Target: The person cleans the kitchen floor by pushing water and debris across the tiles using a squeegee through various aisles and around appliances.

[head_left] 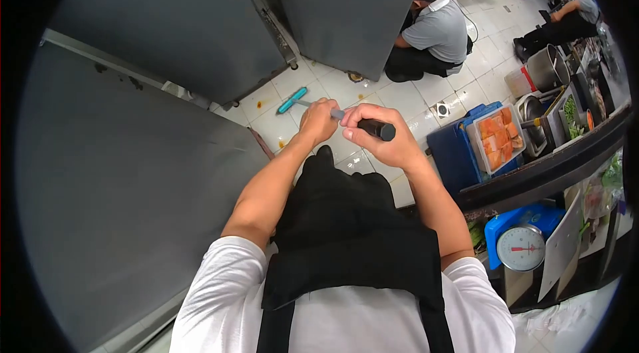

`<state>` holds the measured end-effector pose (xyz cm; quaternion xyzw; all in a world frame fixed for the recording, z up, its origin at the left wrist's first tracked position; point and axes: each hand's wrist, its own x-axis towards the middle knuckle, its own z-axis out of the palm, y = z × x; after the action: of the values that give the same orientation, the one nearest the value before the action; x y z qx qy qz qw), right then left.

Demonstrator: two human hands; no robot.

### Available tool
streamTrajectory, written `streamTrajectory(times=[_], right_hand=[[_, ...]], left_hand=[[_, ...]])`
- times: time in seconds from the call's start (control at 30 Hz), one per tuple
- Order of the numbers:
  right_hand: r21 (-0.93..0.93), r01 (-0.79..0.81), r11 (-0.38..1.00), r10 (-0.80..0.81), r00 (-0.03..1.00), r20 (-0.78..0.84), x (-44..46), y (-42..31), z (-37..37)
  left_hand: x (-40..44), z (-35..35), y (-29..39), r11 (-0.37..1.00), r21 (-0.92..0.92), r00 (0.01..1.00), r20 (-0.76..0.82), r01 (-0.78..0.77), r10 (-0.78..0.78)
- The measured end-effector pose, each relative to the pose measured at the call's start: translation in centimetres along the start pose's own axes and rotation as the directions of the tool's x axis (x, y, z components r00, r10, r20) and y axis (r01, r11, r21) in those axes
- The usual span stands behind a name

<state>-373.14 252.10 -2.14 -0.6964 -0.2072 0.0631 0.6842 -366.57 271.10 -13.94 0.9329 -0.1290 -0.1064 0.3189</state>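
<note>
A long-handled floor brush (293, 100) with a narrow teal head slants away from me, its head down by the white floor tiles. I cannot make out its bristles. My left hand (319, 123) is closed around the grey shaft, partway down the handle. Nearer to me, my right hand (386, 133) wraps the black grip, whose round end (384, 131) sticks out past the palm. Both hands are in front of my black apron (353, 220).
Grey cabinet panels (120, 200) stand on the left, with another grey panel (353, 13) ahead. A crouching person (436, 30) works beyond it. To the right, a counter holds a tub of orange pieces (496, 140) on a blue lid; a blue scale (521, 246) is below. Another person (566, 23) is farther back.
</note>
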Motion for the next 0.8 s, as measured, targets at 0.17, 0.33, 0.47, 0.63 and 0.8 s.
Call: streamTrajectory(times=[0.17,0.33,0.47,0.63,0.8], right_hand=[[0.008,0.026,1.0,-0.026,1.0,0.002,1.5,0.8,1.1],[0.045,0.067,0.997,-0.069,0.997,0.033,4.6,5.4,3.9],[0.062,-0.039,0.997,0.033,0.995,0.094,7.2,9.4,6.1],[-0.075,-0.047,0.996,0.067,0.953,0.295,7.0,10.1,5.6],[-0.186,-0.07,0.98,0.129,0.935,0.329,5.4,5.2,0.7]], left_hand=[[0.0,-1.5,-2.1,0.999,0.018,0.994,-0.093,-0.047,0.048],[1.1,-1.9,-7.8,0.995,0.052,0.979,-0.186,0.089,-0.077],[1.6,0.1,-14.9,0.977,0.008,0.936,-0.289,0.214,-0.203],[0.9,2.9,-19.6,0.992,-0.092,0.994,-0.057,0.088,-0.093],[1.8,4.3,-14.0,0.991,-0.133,0.999,0.043,0.016,-0.011]])
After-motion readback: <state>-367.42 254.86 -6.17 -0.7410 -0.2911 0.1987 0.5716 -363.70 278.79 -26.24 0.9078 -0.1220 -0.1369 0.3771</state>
